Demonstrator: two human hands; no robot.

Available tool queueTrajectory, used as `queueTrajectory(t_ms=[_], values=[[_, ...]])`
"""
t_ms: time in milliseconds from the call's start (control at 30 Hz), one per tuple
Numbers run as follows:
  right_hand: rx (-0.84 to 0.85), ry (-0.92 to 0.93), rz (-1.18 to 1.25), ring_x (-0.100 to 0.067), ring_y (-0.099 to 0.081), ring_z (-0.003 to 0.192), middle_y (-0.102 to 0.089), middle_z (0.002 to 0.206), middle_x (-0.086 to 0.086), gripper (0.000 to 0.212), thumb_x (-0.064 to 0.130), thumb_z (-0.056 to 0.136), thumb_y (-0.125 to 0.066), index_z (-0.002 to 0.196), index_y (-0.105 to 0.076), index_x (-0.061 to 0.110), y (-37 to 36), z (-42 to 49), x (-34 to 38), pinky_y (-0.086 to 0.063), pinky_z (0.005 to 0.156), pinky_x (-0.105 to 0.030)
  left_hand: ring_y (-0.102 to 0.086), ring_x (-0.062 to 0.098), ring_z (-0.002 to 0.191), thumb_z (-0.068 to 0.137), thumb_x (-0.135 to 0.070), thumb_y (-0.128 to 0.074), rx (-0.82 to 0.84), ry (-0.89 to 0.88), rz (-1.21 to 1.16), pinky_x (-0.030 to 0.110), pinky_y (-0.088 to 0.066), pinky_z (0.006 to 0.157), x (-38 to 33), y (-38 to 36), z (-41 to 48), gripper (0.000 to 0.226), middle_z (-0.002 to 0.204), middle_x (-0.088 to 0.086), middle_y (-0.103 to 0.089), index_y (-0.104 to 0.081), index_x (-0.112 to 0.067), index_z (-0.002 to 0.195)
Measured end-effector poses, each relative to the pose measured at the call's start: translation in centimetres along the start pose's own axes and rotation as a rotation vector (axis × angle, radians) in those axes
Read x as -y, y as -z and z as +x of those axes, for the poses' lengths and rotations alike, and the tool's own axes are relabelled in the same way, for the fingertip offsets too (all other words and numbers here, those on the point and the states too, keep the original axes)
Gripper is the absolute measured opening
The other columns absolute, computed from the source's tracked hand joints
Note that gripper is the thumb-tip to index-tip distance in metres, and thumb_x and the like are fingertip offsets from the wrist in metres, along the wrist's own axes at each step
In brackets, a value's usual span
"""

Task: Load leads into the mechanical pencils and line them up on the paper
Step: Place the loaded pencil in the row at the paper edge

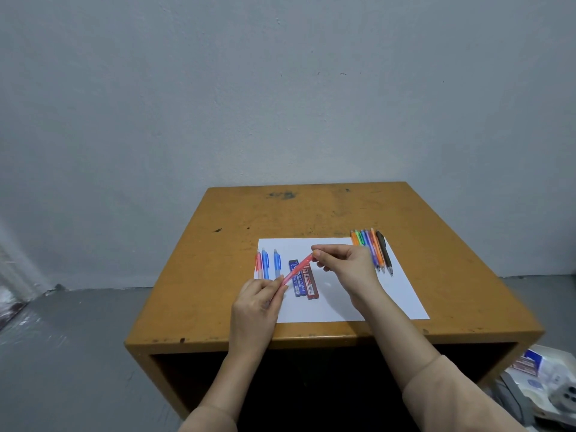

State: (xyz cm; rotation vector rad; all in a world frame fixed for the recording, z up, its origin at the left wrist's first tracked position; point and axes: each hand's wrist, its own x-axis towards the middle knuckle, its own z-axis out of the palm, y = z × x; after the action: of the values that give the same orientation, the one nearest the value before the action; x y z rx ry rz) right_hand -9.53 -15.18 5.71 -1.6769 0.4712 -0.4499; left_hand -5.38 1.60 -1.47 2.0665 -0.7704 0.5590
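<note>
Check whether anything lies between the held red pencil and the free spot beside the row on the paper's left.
Nothing visible does. The red pencil, held by the left hand and right hand, crosses above the lead cases; bare paper shows between them and the row of three pencils.

Pale grey wall (280, 88) is filling the far and upper view, evenly lit, showing a few small dark specks. Grey floor (62, 338) is running along its base, carrying whitish scuffs at near left. Ochre wooden table (311, 210) is standing close to the wall, its top showing dark stains toward the far edge and chips along the near edge. A dark open cavity (311, 385) is gaping beneath the top. White boxes and papers (548, 385) are lying on the floor at near right, contents unclear.
</note>
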Motion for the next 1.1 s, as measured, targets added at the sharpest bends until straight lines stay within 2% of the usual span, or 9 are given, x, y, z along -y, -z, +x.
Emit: queueTrajectory(t_ms=[167,333,533,600,700,800,867,967,1100], values=[[0.01,-0.079,0.231,-0.006,-0.069,0.073,-0.072,0.085,-0.002,0.014,0.013,0.088,-0.066,0.101,-0.07,0.012,-1.0,-0.8,-0.2,-0.051,0.061,-0.014,-0.051,0.003,0.095,0.079,-0.029,-0.064,-0.031,-0.019,-0.017,0.007,-0.041,0.062,0.1,-0.1,-0.2,0.036,0.092,0.002,-0.071,-0.072,-0.005,0.105],[0.044,-0.172,0.34,-0.016,-0.07,0.086,-0.074,0.089,-0.005,0.018,0.016,0.087,-0.067,0.103,-0.072,0.009,-2.7,-1.4,-1.0,-0.056,0.071,-0.023,-0.052,0.002,0.09,0.079,-0.025,-0.066,-0.052,-0.051,-0.002,0.004,-0.04,0.062,-0.1,-0.1,-0.1,0.032,0.089,0.0,-0.07,-0.072,-0.006,0.104],[0.05,-0.21,0.672,-0.024,-0.068,0.089,-0.073,0.088,-0.011,0.02,0.024,0.098,-0.05,0.101,-0.063,0.009,-2.8,-1.0,-0.3,-0.053,0.085,-0.038,-0.057,0.004,0.08,0.078,-0.03,-0.066,-0.069,0.014,-0.094,0.007,-0.046,0.064,-0.3,0.2,0.6,0.033,0.086,-0.001,-0.071,-0.074,-0.007,0.1],[0.058,-0.234,0.822,-0.024,-0.068,0.082,-0.069,0.079,-0.01,0.022,0.027,0.1,-0.045,0.098,-0.058,0.01,-2.4,-0.7,0.1,-0.054,0.081,-0.039,-0.061,0.005,0.075,0.077,-0.031,-0.068,-0.089,0.068,-0.141,0.014,-0.05,0.062,-0.6,0.2,0.8,0.032,0.083,-0.002,-0.071,-0.076,-0.008,0.097],[0.083,-0.258,1.02,-0.019,-0.058,0.064,-0.056,0.066,-0.006,0.025,0.034,0.101,-0.041,0.09,-0.052,0.014,-2.2,-0.3,0.7,-0.05,0.071,-0.035,-0.063,0.006,0.071,0.076,-0.023,-0.077,-0.108,0.236,-0.256,0.021,-0.051,0.059,-2.3,0.0,1.3,0.017,0.076,-0.009,-0.07,-0.078,-0.012,0.089],[0.086,-0.253,1.14,-0.013,-0.035,0.05,-0.036,0.056,0.0,0.033,0.04,0.101,-0.038,0.079,-0.045,0.016,-2.1,0.5,0.9,-0.04,0.057,-0.03,-0.064,0.004,0.07,0.08,-0.024,-0.074,0.015,0.547,-0.493,0.015,-0.049,0.059,-3.9,-0.3,1.6,0.008,0.069,-0.008,-0.072,-0.077,-0.017,0.078],[0.08,-0.248,1.204,-0.011,-0.026,0.044,-0.029,0.051,0.002,0.039,0.043,0.1,-0.036,0.071,-0.043,0.017,-1.6,1.3,0.8,-0.029,0.046,-0.024,-0.065,0.012,0.07,0.085,-0.028,-0.067,0.052,0.711,-0.722,0.019,-0.051,0.062,-4.1,-0.6,1.8,0.021,0.073,0.005,-0.073,-0.076,-0.01,0.077],[0.085,-0.276,1.271,-0.01,-0.018,0.036,-0.022,0.044,0.004,0.051,0.05,0.097,-0.034,0.058,-0.038,0.018,-0.5,2.2,0.7,-0.015,0.041,-0.02,-0.068,0.024,0.072,0.091,-0.036,-0.054,0.111,0.92,-1.049,0.028,-0.058,0.069,-4.3,-0.5,1.9,0.042,0.083,0.021,-0.072,-0.073,0.002,0.085],[0.092,-0.31,1.346,-0.01,-0.014,0.032,-0.018,0.039,0.004,0.061,0.057,0.093,-0.034,0.046,-0.031,0.018,0.1,2.8,0.3,-0.009,0.04,-0.02,-0.069,0.028,0.08,0.097,-0.04,-0.04,0.22,0.993,-1.229,0.031,-0.057,0.077,-4.2,0.0,1.8,0.056,0.093,0.026,-0.07,-0.072,0.006,0.088]])
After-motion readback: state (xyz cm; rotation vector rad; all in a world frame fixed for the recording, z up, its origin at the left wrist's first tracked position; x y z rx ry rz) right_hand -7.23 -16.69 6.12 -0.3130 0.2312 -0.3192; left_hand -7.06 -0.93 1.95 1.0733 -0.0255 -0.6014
